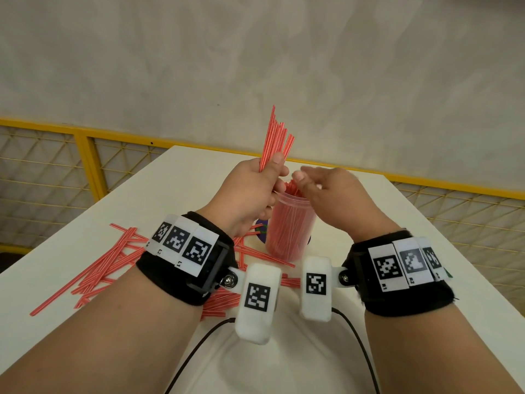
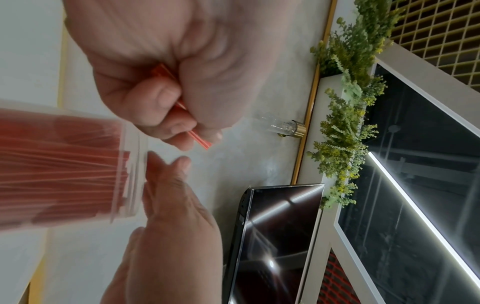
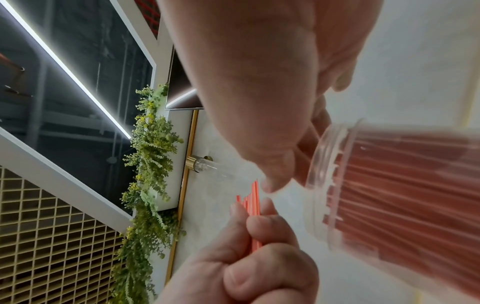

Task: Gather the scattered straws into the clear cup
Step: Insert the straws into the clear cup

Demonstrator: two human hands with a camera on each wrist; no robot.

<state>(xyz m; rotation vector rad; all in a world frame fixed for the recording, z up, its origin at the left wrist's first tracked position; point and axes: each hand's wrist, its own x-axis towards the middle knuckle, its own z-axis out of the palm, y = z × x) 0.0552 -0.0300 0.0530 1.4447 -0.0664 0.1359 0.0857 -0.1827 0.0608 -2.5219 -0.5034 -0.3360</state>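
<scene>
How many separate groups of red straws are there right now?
3: one bundle held upright in the left hand, one packed in the clear cup, one scattered on the table at left. The arms may hide more.

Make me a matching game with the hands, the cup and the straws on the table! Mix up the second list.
Things:
1. left hand
2. right hand
3. cup
4. loose straws

States:
A. lying scattered on the table
B. standing upright, packed with red straws
C. gripping a bunch of straws, ends pointing up
D. fingers relaxed over the cup's mouth, holding nothing

Pairs: 1-C, 2-D, 3-B, 4-A
</scene>
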